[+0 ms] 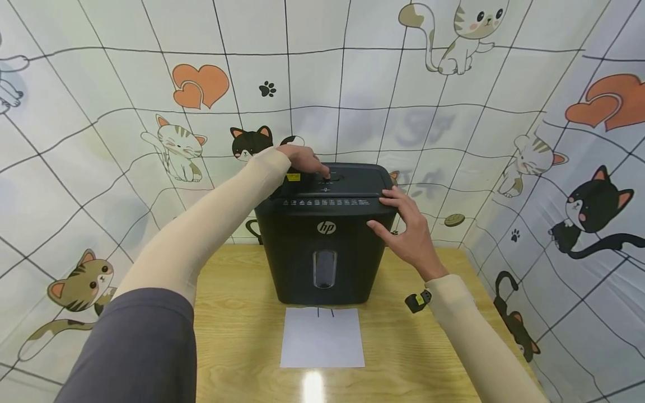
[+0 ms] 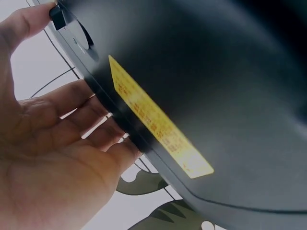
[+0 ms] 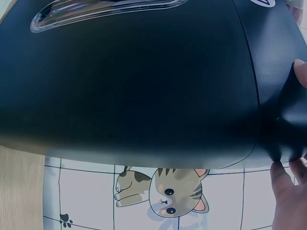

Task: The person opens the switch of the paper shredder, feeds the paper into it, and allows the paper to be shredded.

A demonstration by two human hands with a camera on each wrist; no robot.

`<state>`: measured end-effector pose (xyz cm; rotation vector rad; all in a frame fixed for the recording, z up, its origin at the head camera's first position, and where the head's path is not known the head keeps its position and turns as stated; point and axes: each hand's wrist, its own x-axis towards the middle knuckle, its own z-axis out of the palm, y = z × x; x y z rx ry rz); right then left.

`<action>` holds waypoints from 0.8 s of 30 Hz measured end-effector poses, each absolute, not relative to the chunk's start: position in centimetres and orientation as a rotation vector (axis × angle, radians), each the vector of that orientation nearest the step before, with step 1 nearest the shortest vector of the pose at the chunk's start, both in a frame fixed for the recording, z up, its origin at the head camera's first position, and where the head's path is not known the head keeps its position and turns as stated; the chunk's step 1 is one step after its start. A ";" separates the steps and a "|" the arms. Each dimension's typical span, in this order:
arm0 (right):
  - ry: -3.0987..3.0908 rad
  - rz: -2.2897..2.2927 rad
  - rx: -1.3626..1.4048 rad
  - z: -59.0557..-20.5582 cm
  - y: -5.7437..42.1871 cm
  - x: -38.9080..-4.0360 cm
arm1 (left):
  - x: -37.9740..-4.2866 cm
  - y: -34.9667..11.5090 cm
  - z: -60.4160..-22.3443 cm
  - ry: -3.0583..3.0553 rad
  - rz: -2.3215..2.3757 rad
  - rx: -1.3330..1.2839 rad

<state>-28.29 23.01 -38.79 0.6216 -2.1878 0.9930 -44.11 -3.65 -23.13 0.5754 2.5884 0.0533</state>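
Observation:
A black paper shredder (image 1: 297, 252) with an hp logo and a small front window stands upright against the wall. My left hand (image 1: 304, 159) lies at the back of its lid, with the thumb tip touching a small black switch (image 2: 58, 18) on top. In the left wrist view, the other fingers of that hand touch the lid's back edge, fairly straight. My right hand (image 1: 410, 238) holds the lid's right front corner, thumb at the front and fingers at the top and side. A yellow label (image 2: 158, 124) is stuck on the lid near my left hand.
A white sheet of paper (image 1: 322, 341) with two short dark marks at its far edge lies on the wooden table (image 1: 232, 330) in front of the shredder. A cloth wall (image 1: 353, 84) printed with cats and grid lines surrounds the table.

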 end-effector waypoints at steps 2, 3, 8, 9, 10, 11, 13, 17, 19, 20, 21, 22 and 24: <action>-2.185 0.989 0.623 -38.7 23.0 -28.2 | -44.1 -3.7 -23.2 2.585 0.068 0.590; -2.186 0.984 0.624 -38.7 23.0 -28.2 | -44.1 -3.7 -23.2 2.584 0.080 0.592; -2.191 0.989 0.632 -38.6 22.9 -28.0 | -44.3 -4.0 -23.2 2.568 0.125 0.577; -2.195 0.992 0.630 -38.7 22.9 -28.0 | -44.4 -4.0 -23.3 2.567 0.129 0.572; -2.198 0.994 0.627 -38.7 23.0 -28.0 | -44.3 -4.0 -23.2 2.567 0.126 0.575; -2.202 0.997 0.625 -38.6 23.0 -27.9 | -44.3 -4.0 -23.2 2.566 0.125 0.579; -2.202 1.006 0.625 -38.6 23.0 -27.9 | -44.2 -4.0 -23.2 2.567 0.126 0.580; -2.197 1.011 0.626 -38.7 23.1 -27.9 | -44.0 -4.0 -23.2 2.562 0.135 0.592; -2.198 1.013 0.623 -38.7 23.1 -27.9 | -44.0 -4.0 -23.2 2.562 0.135 0.604; -2.197 1.017 0.624 -38.7 23.1 -27.9 | -44.0 -4.1 -23.3 2.562 0.137 0.611; -2.197 1.019 0.624 -38.7 23.1 -27.9 | -44.1 -4.2 -23.3 2.563 0.139 0.614; -2.198 1.024 0.625 -38.7 23.0 -27.9 | -44.2 -4.2 -23.4 2.563 0.141 0.616; -2.198 1.030 0.627 -38.7 22.9 -27.9 | -44.3 -4.4 -23.5 2.564 0.157 0.608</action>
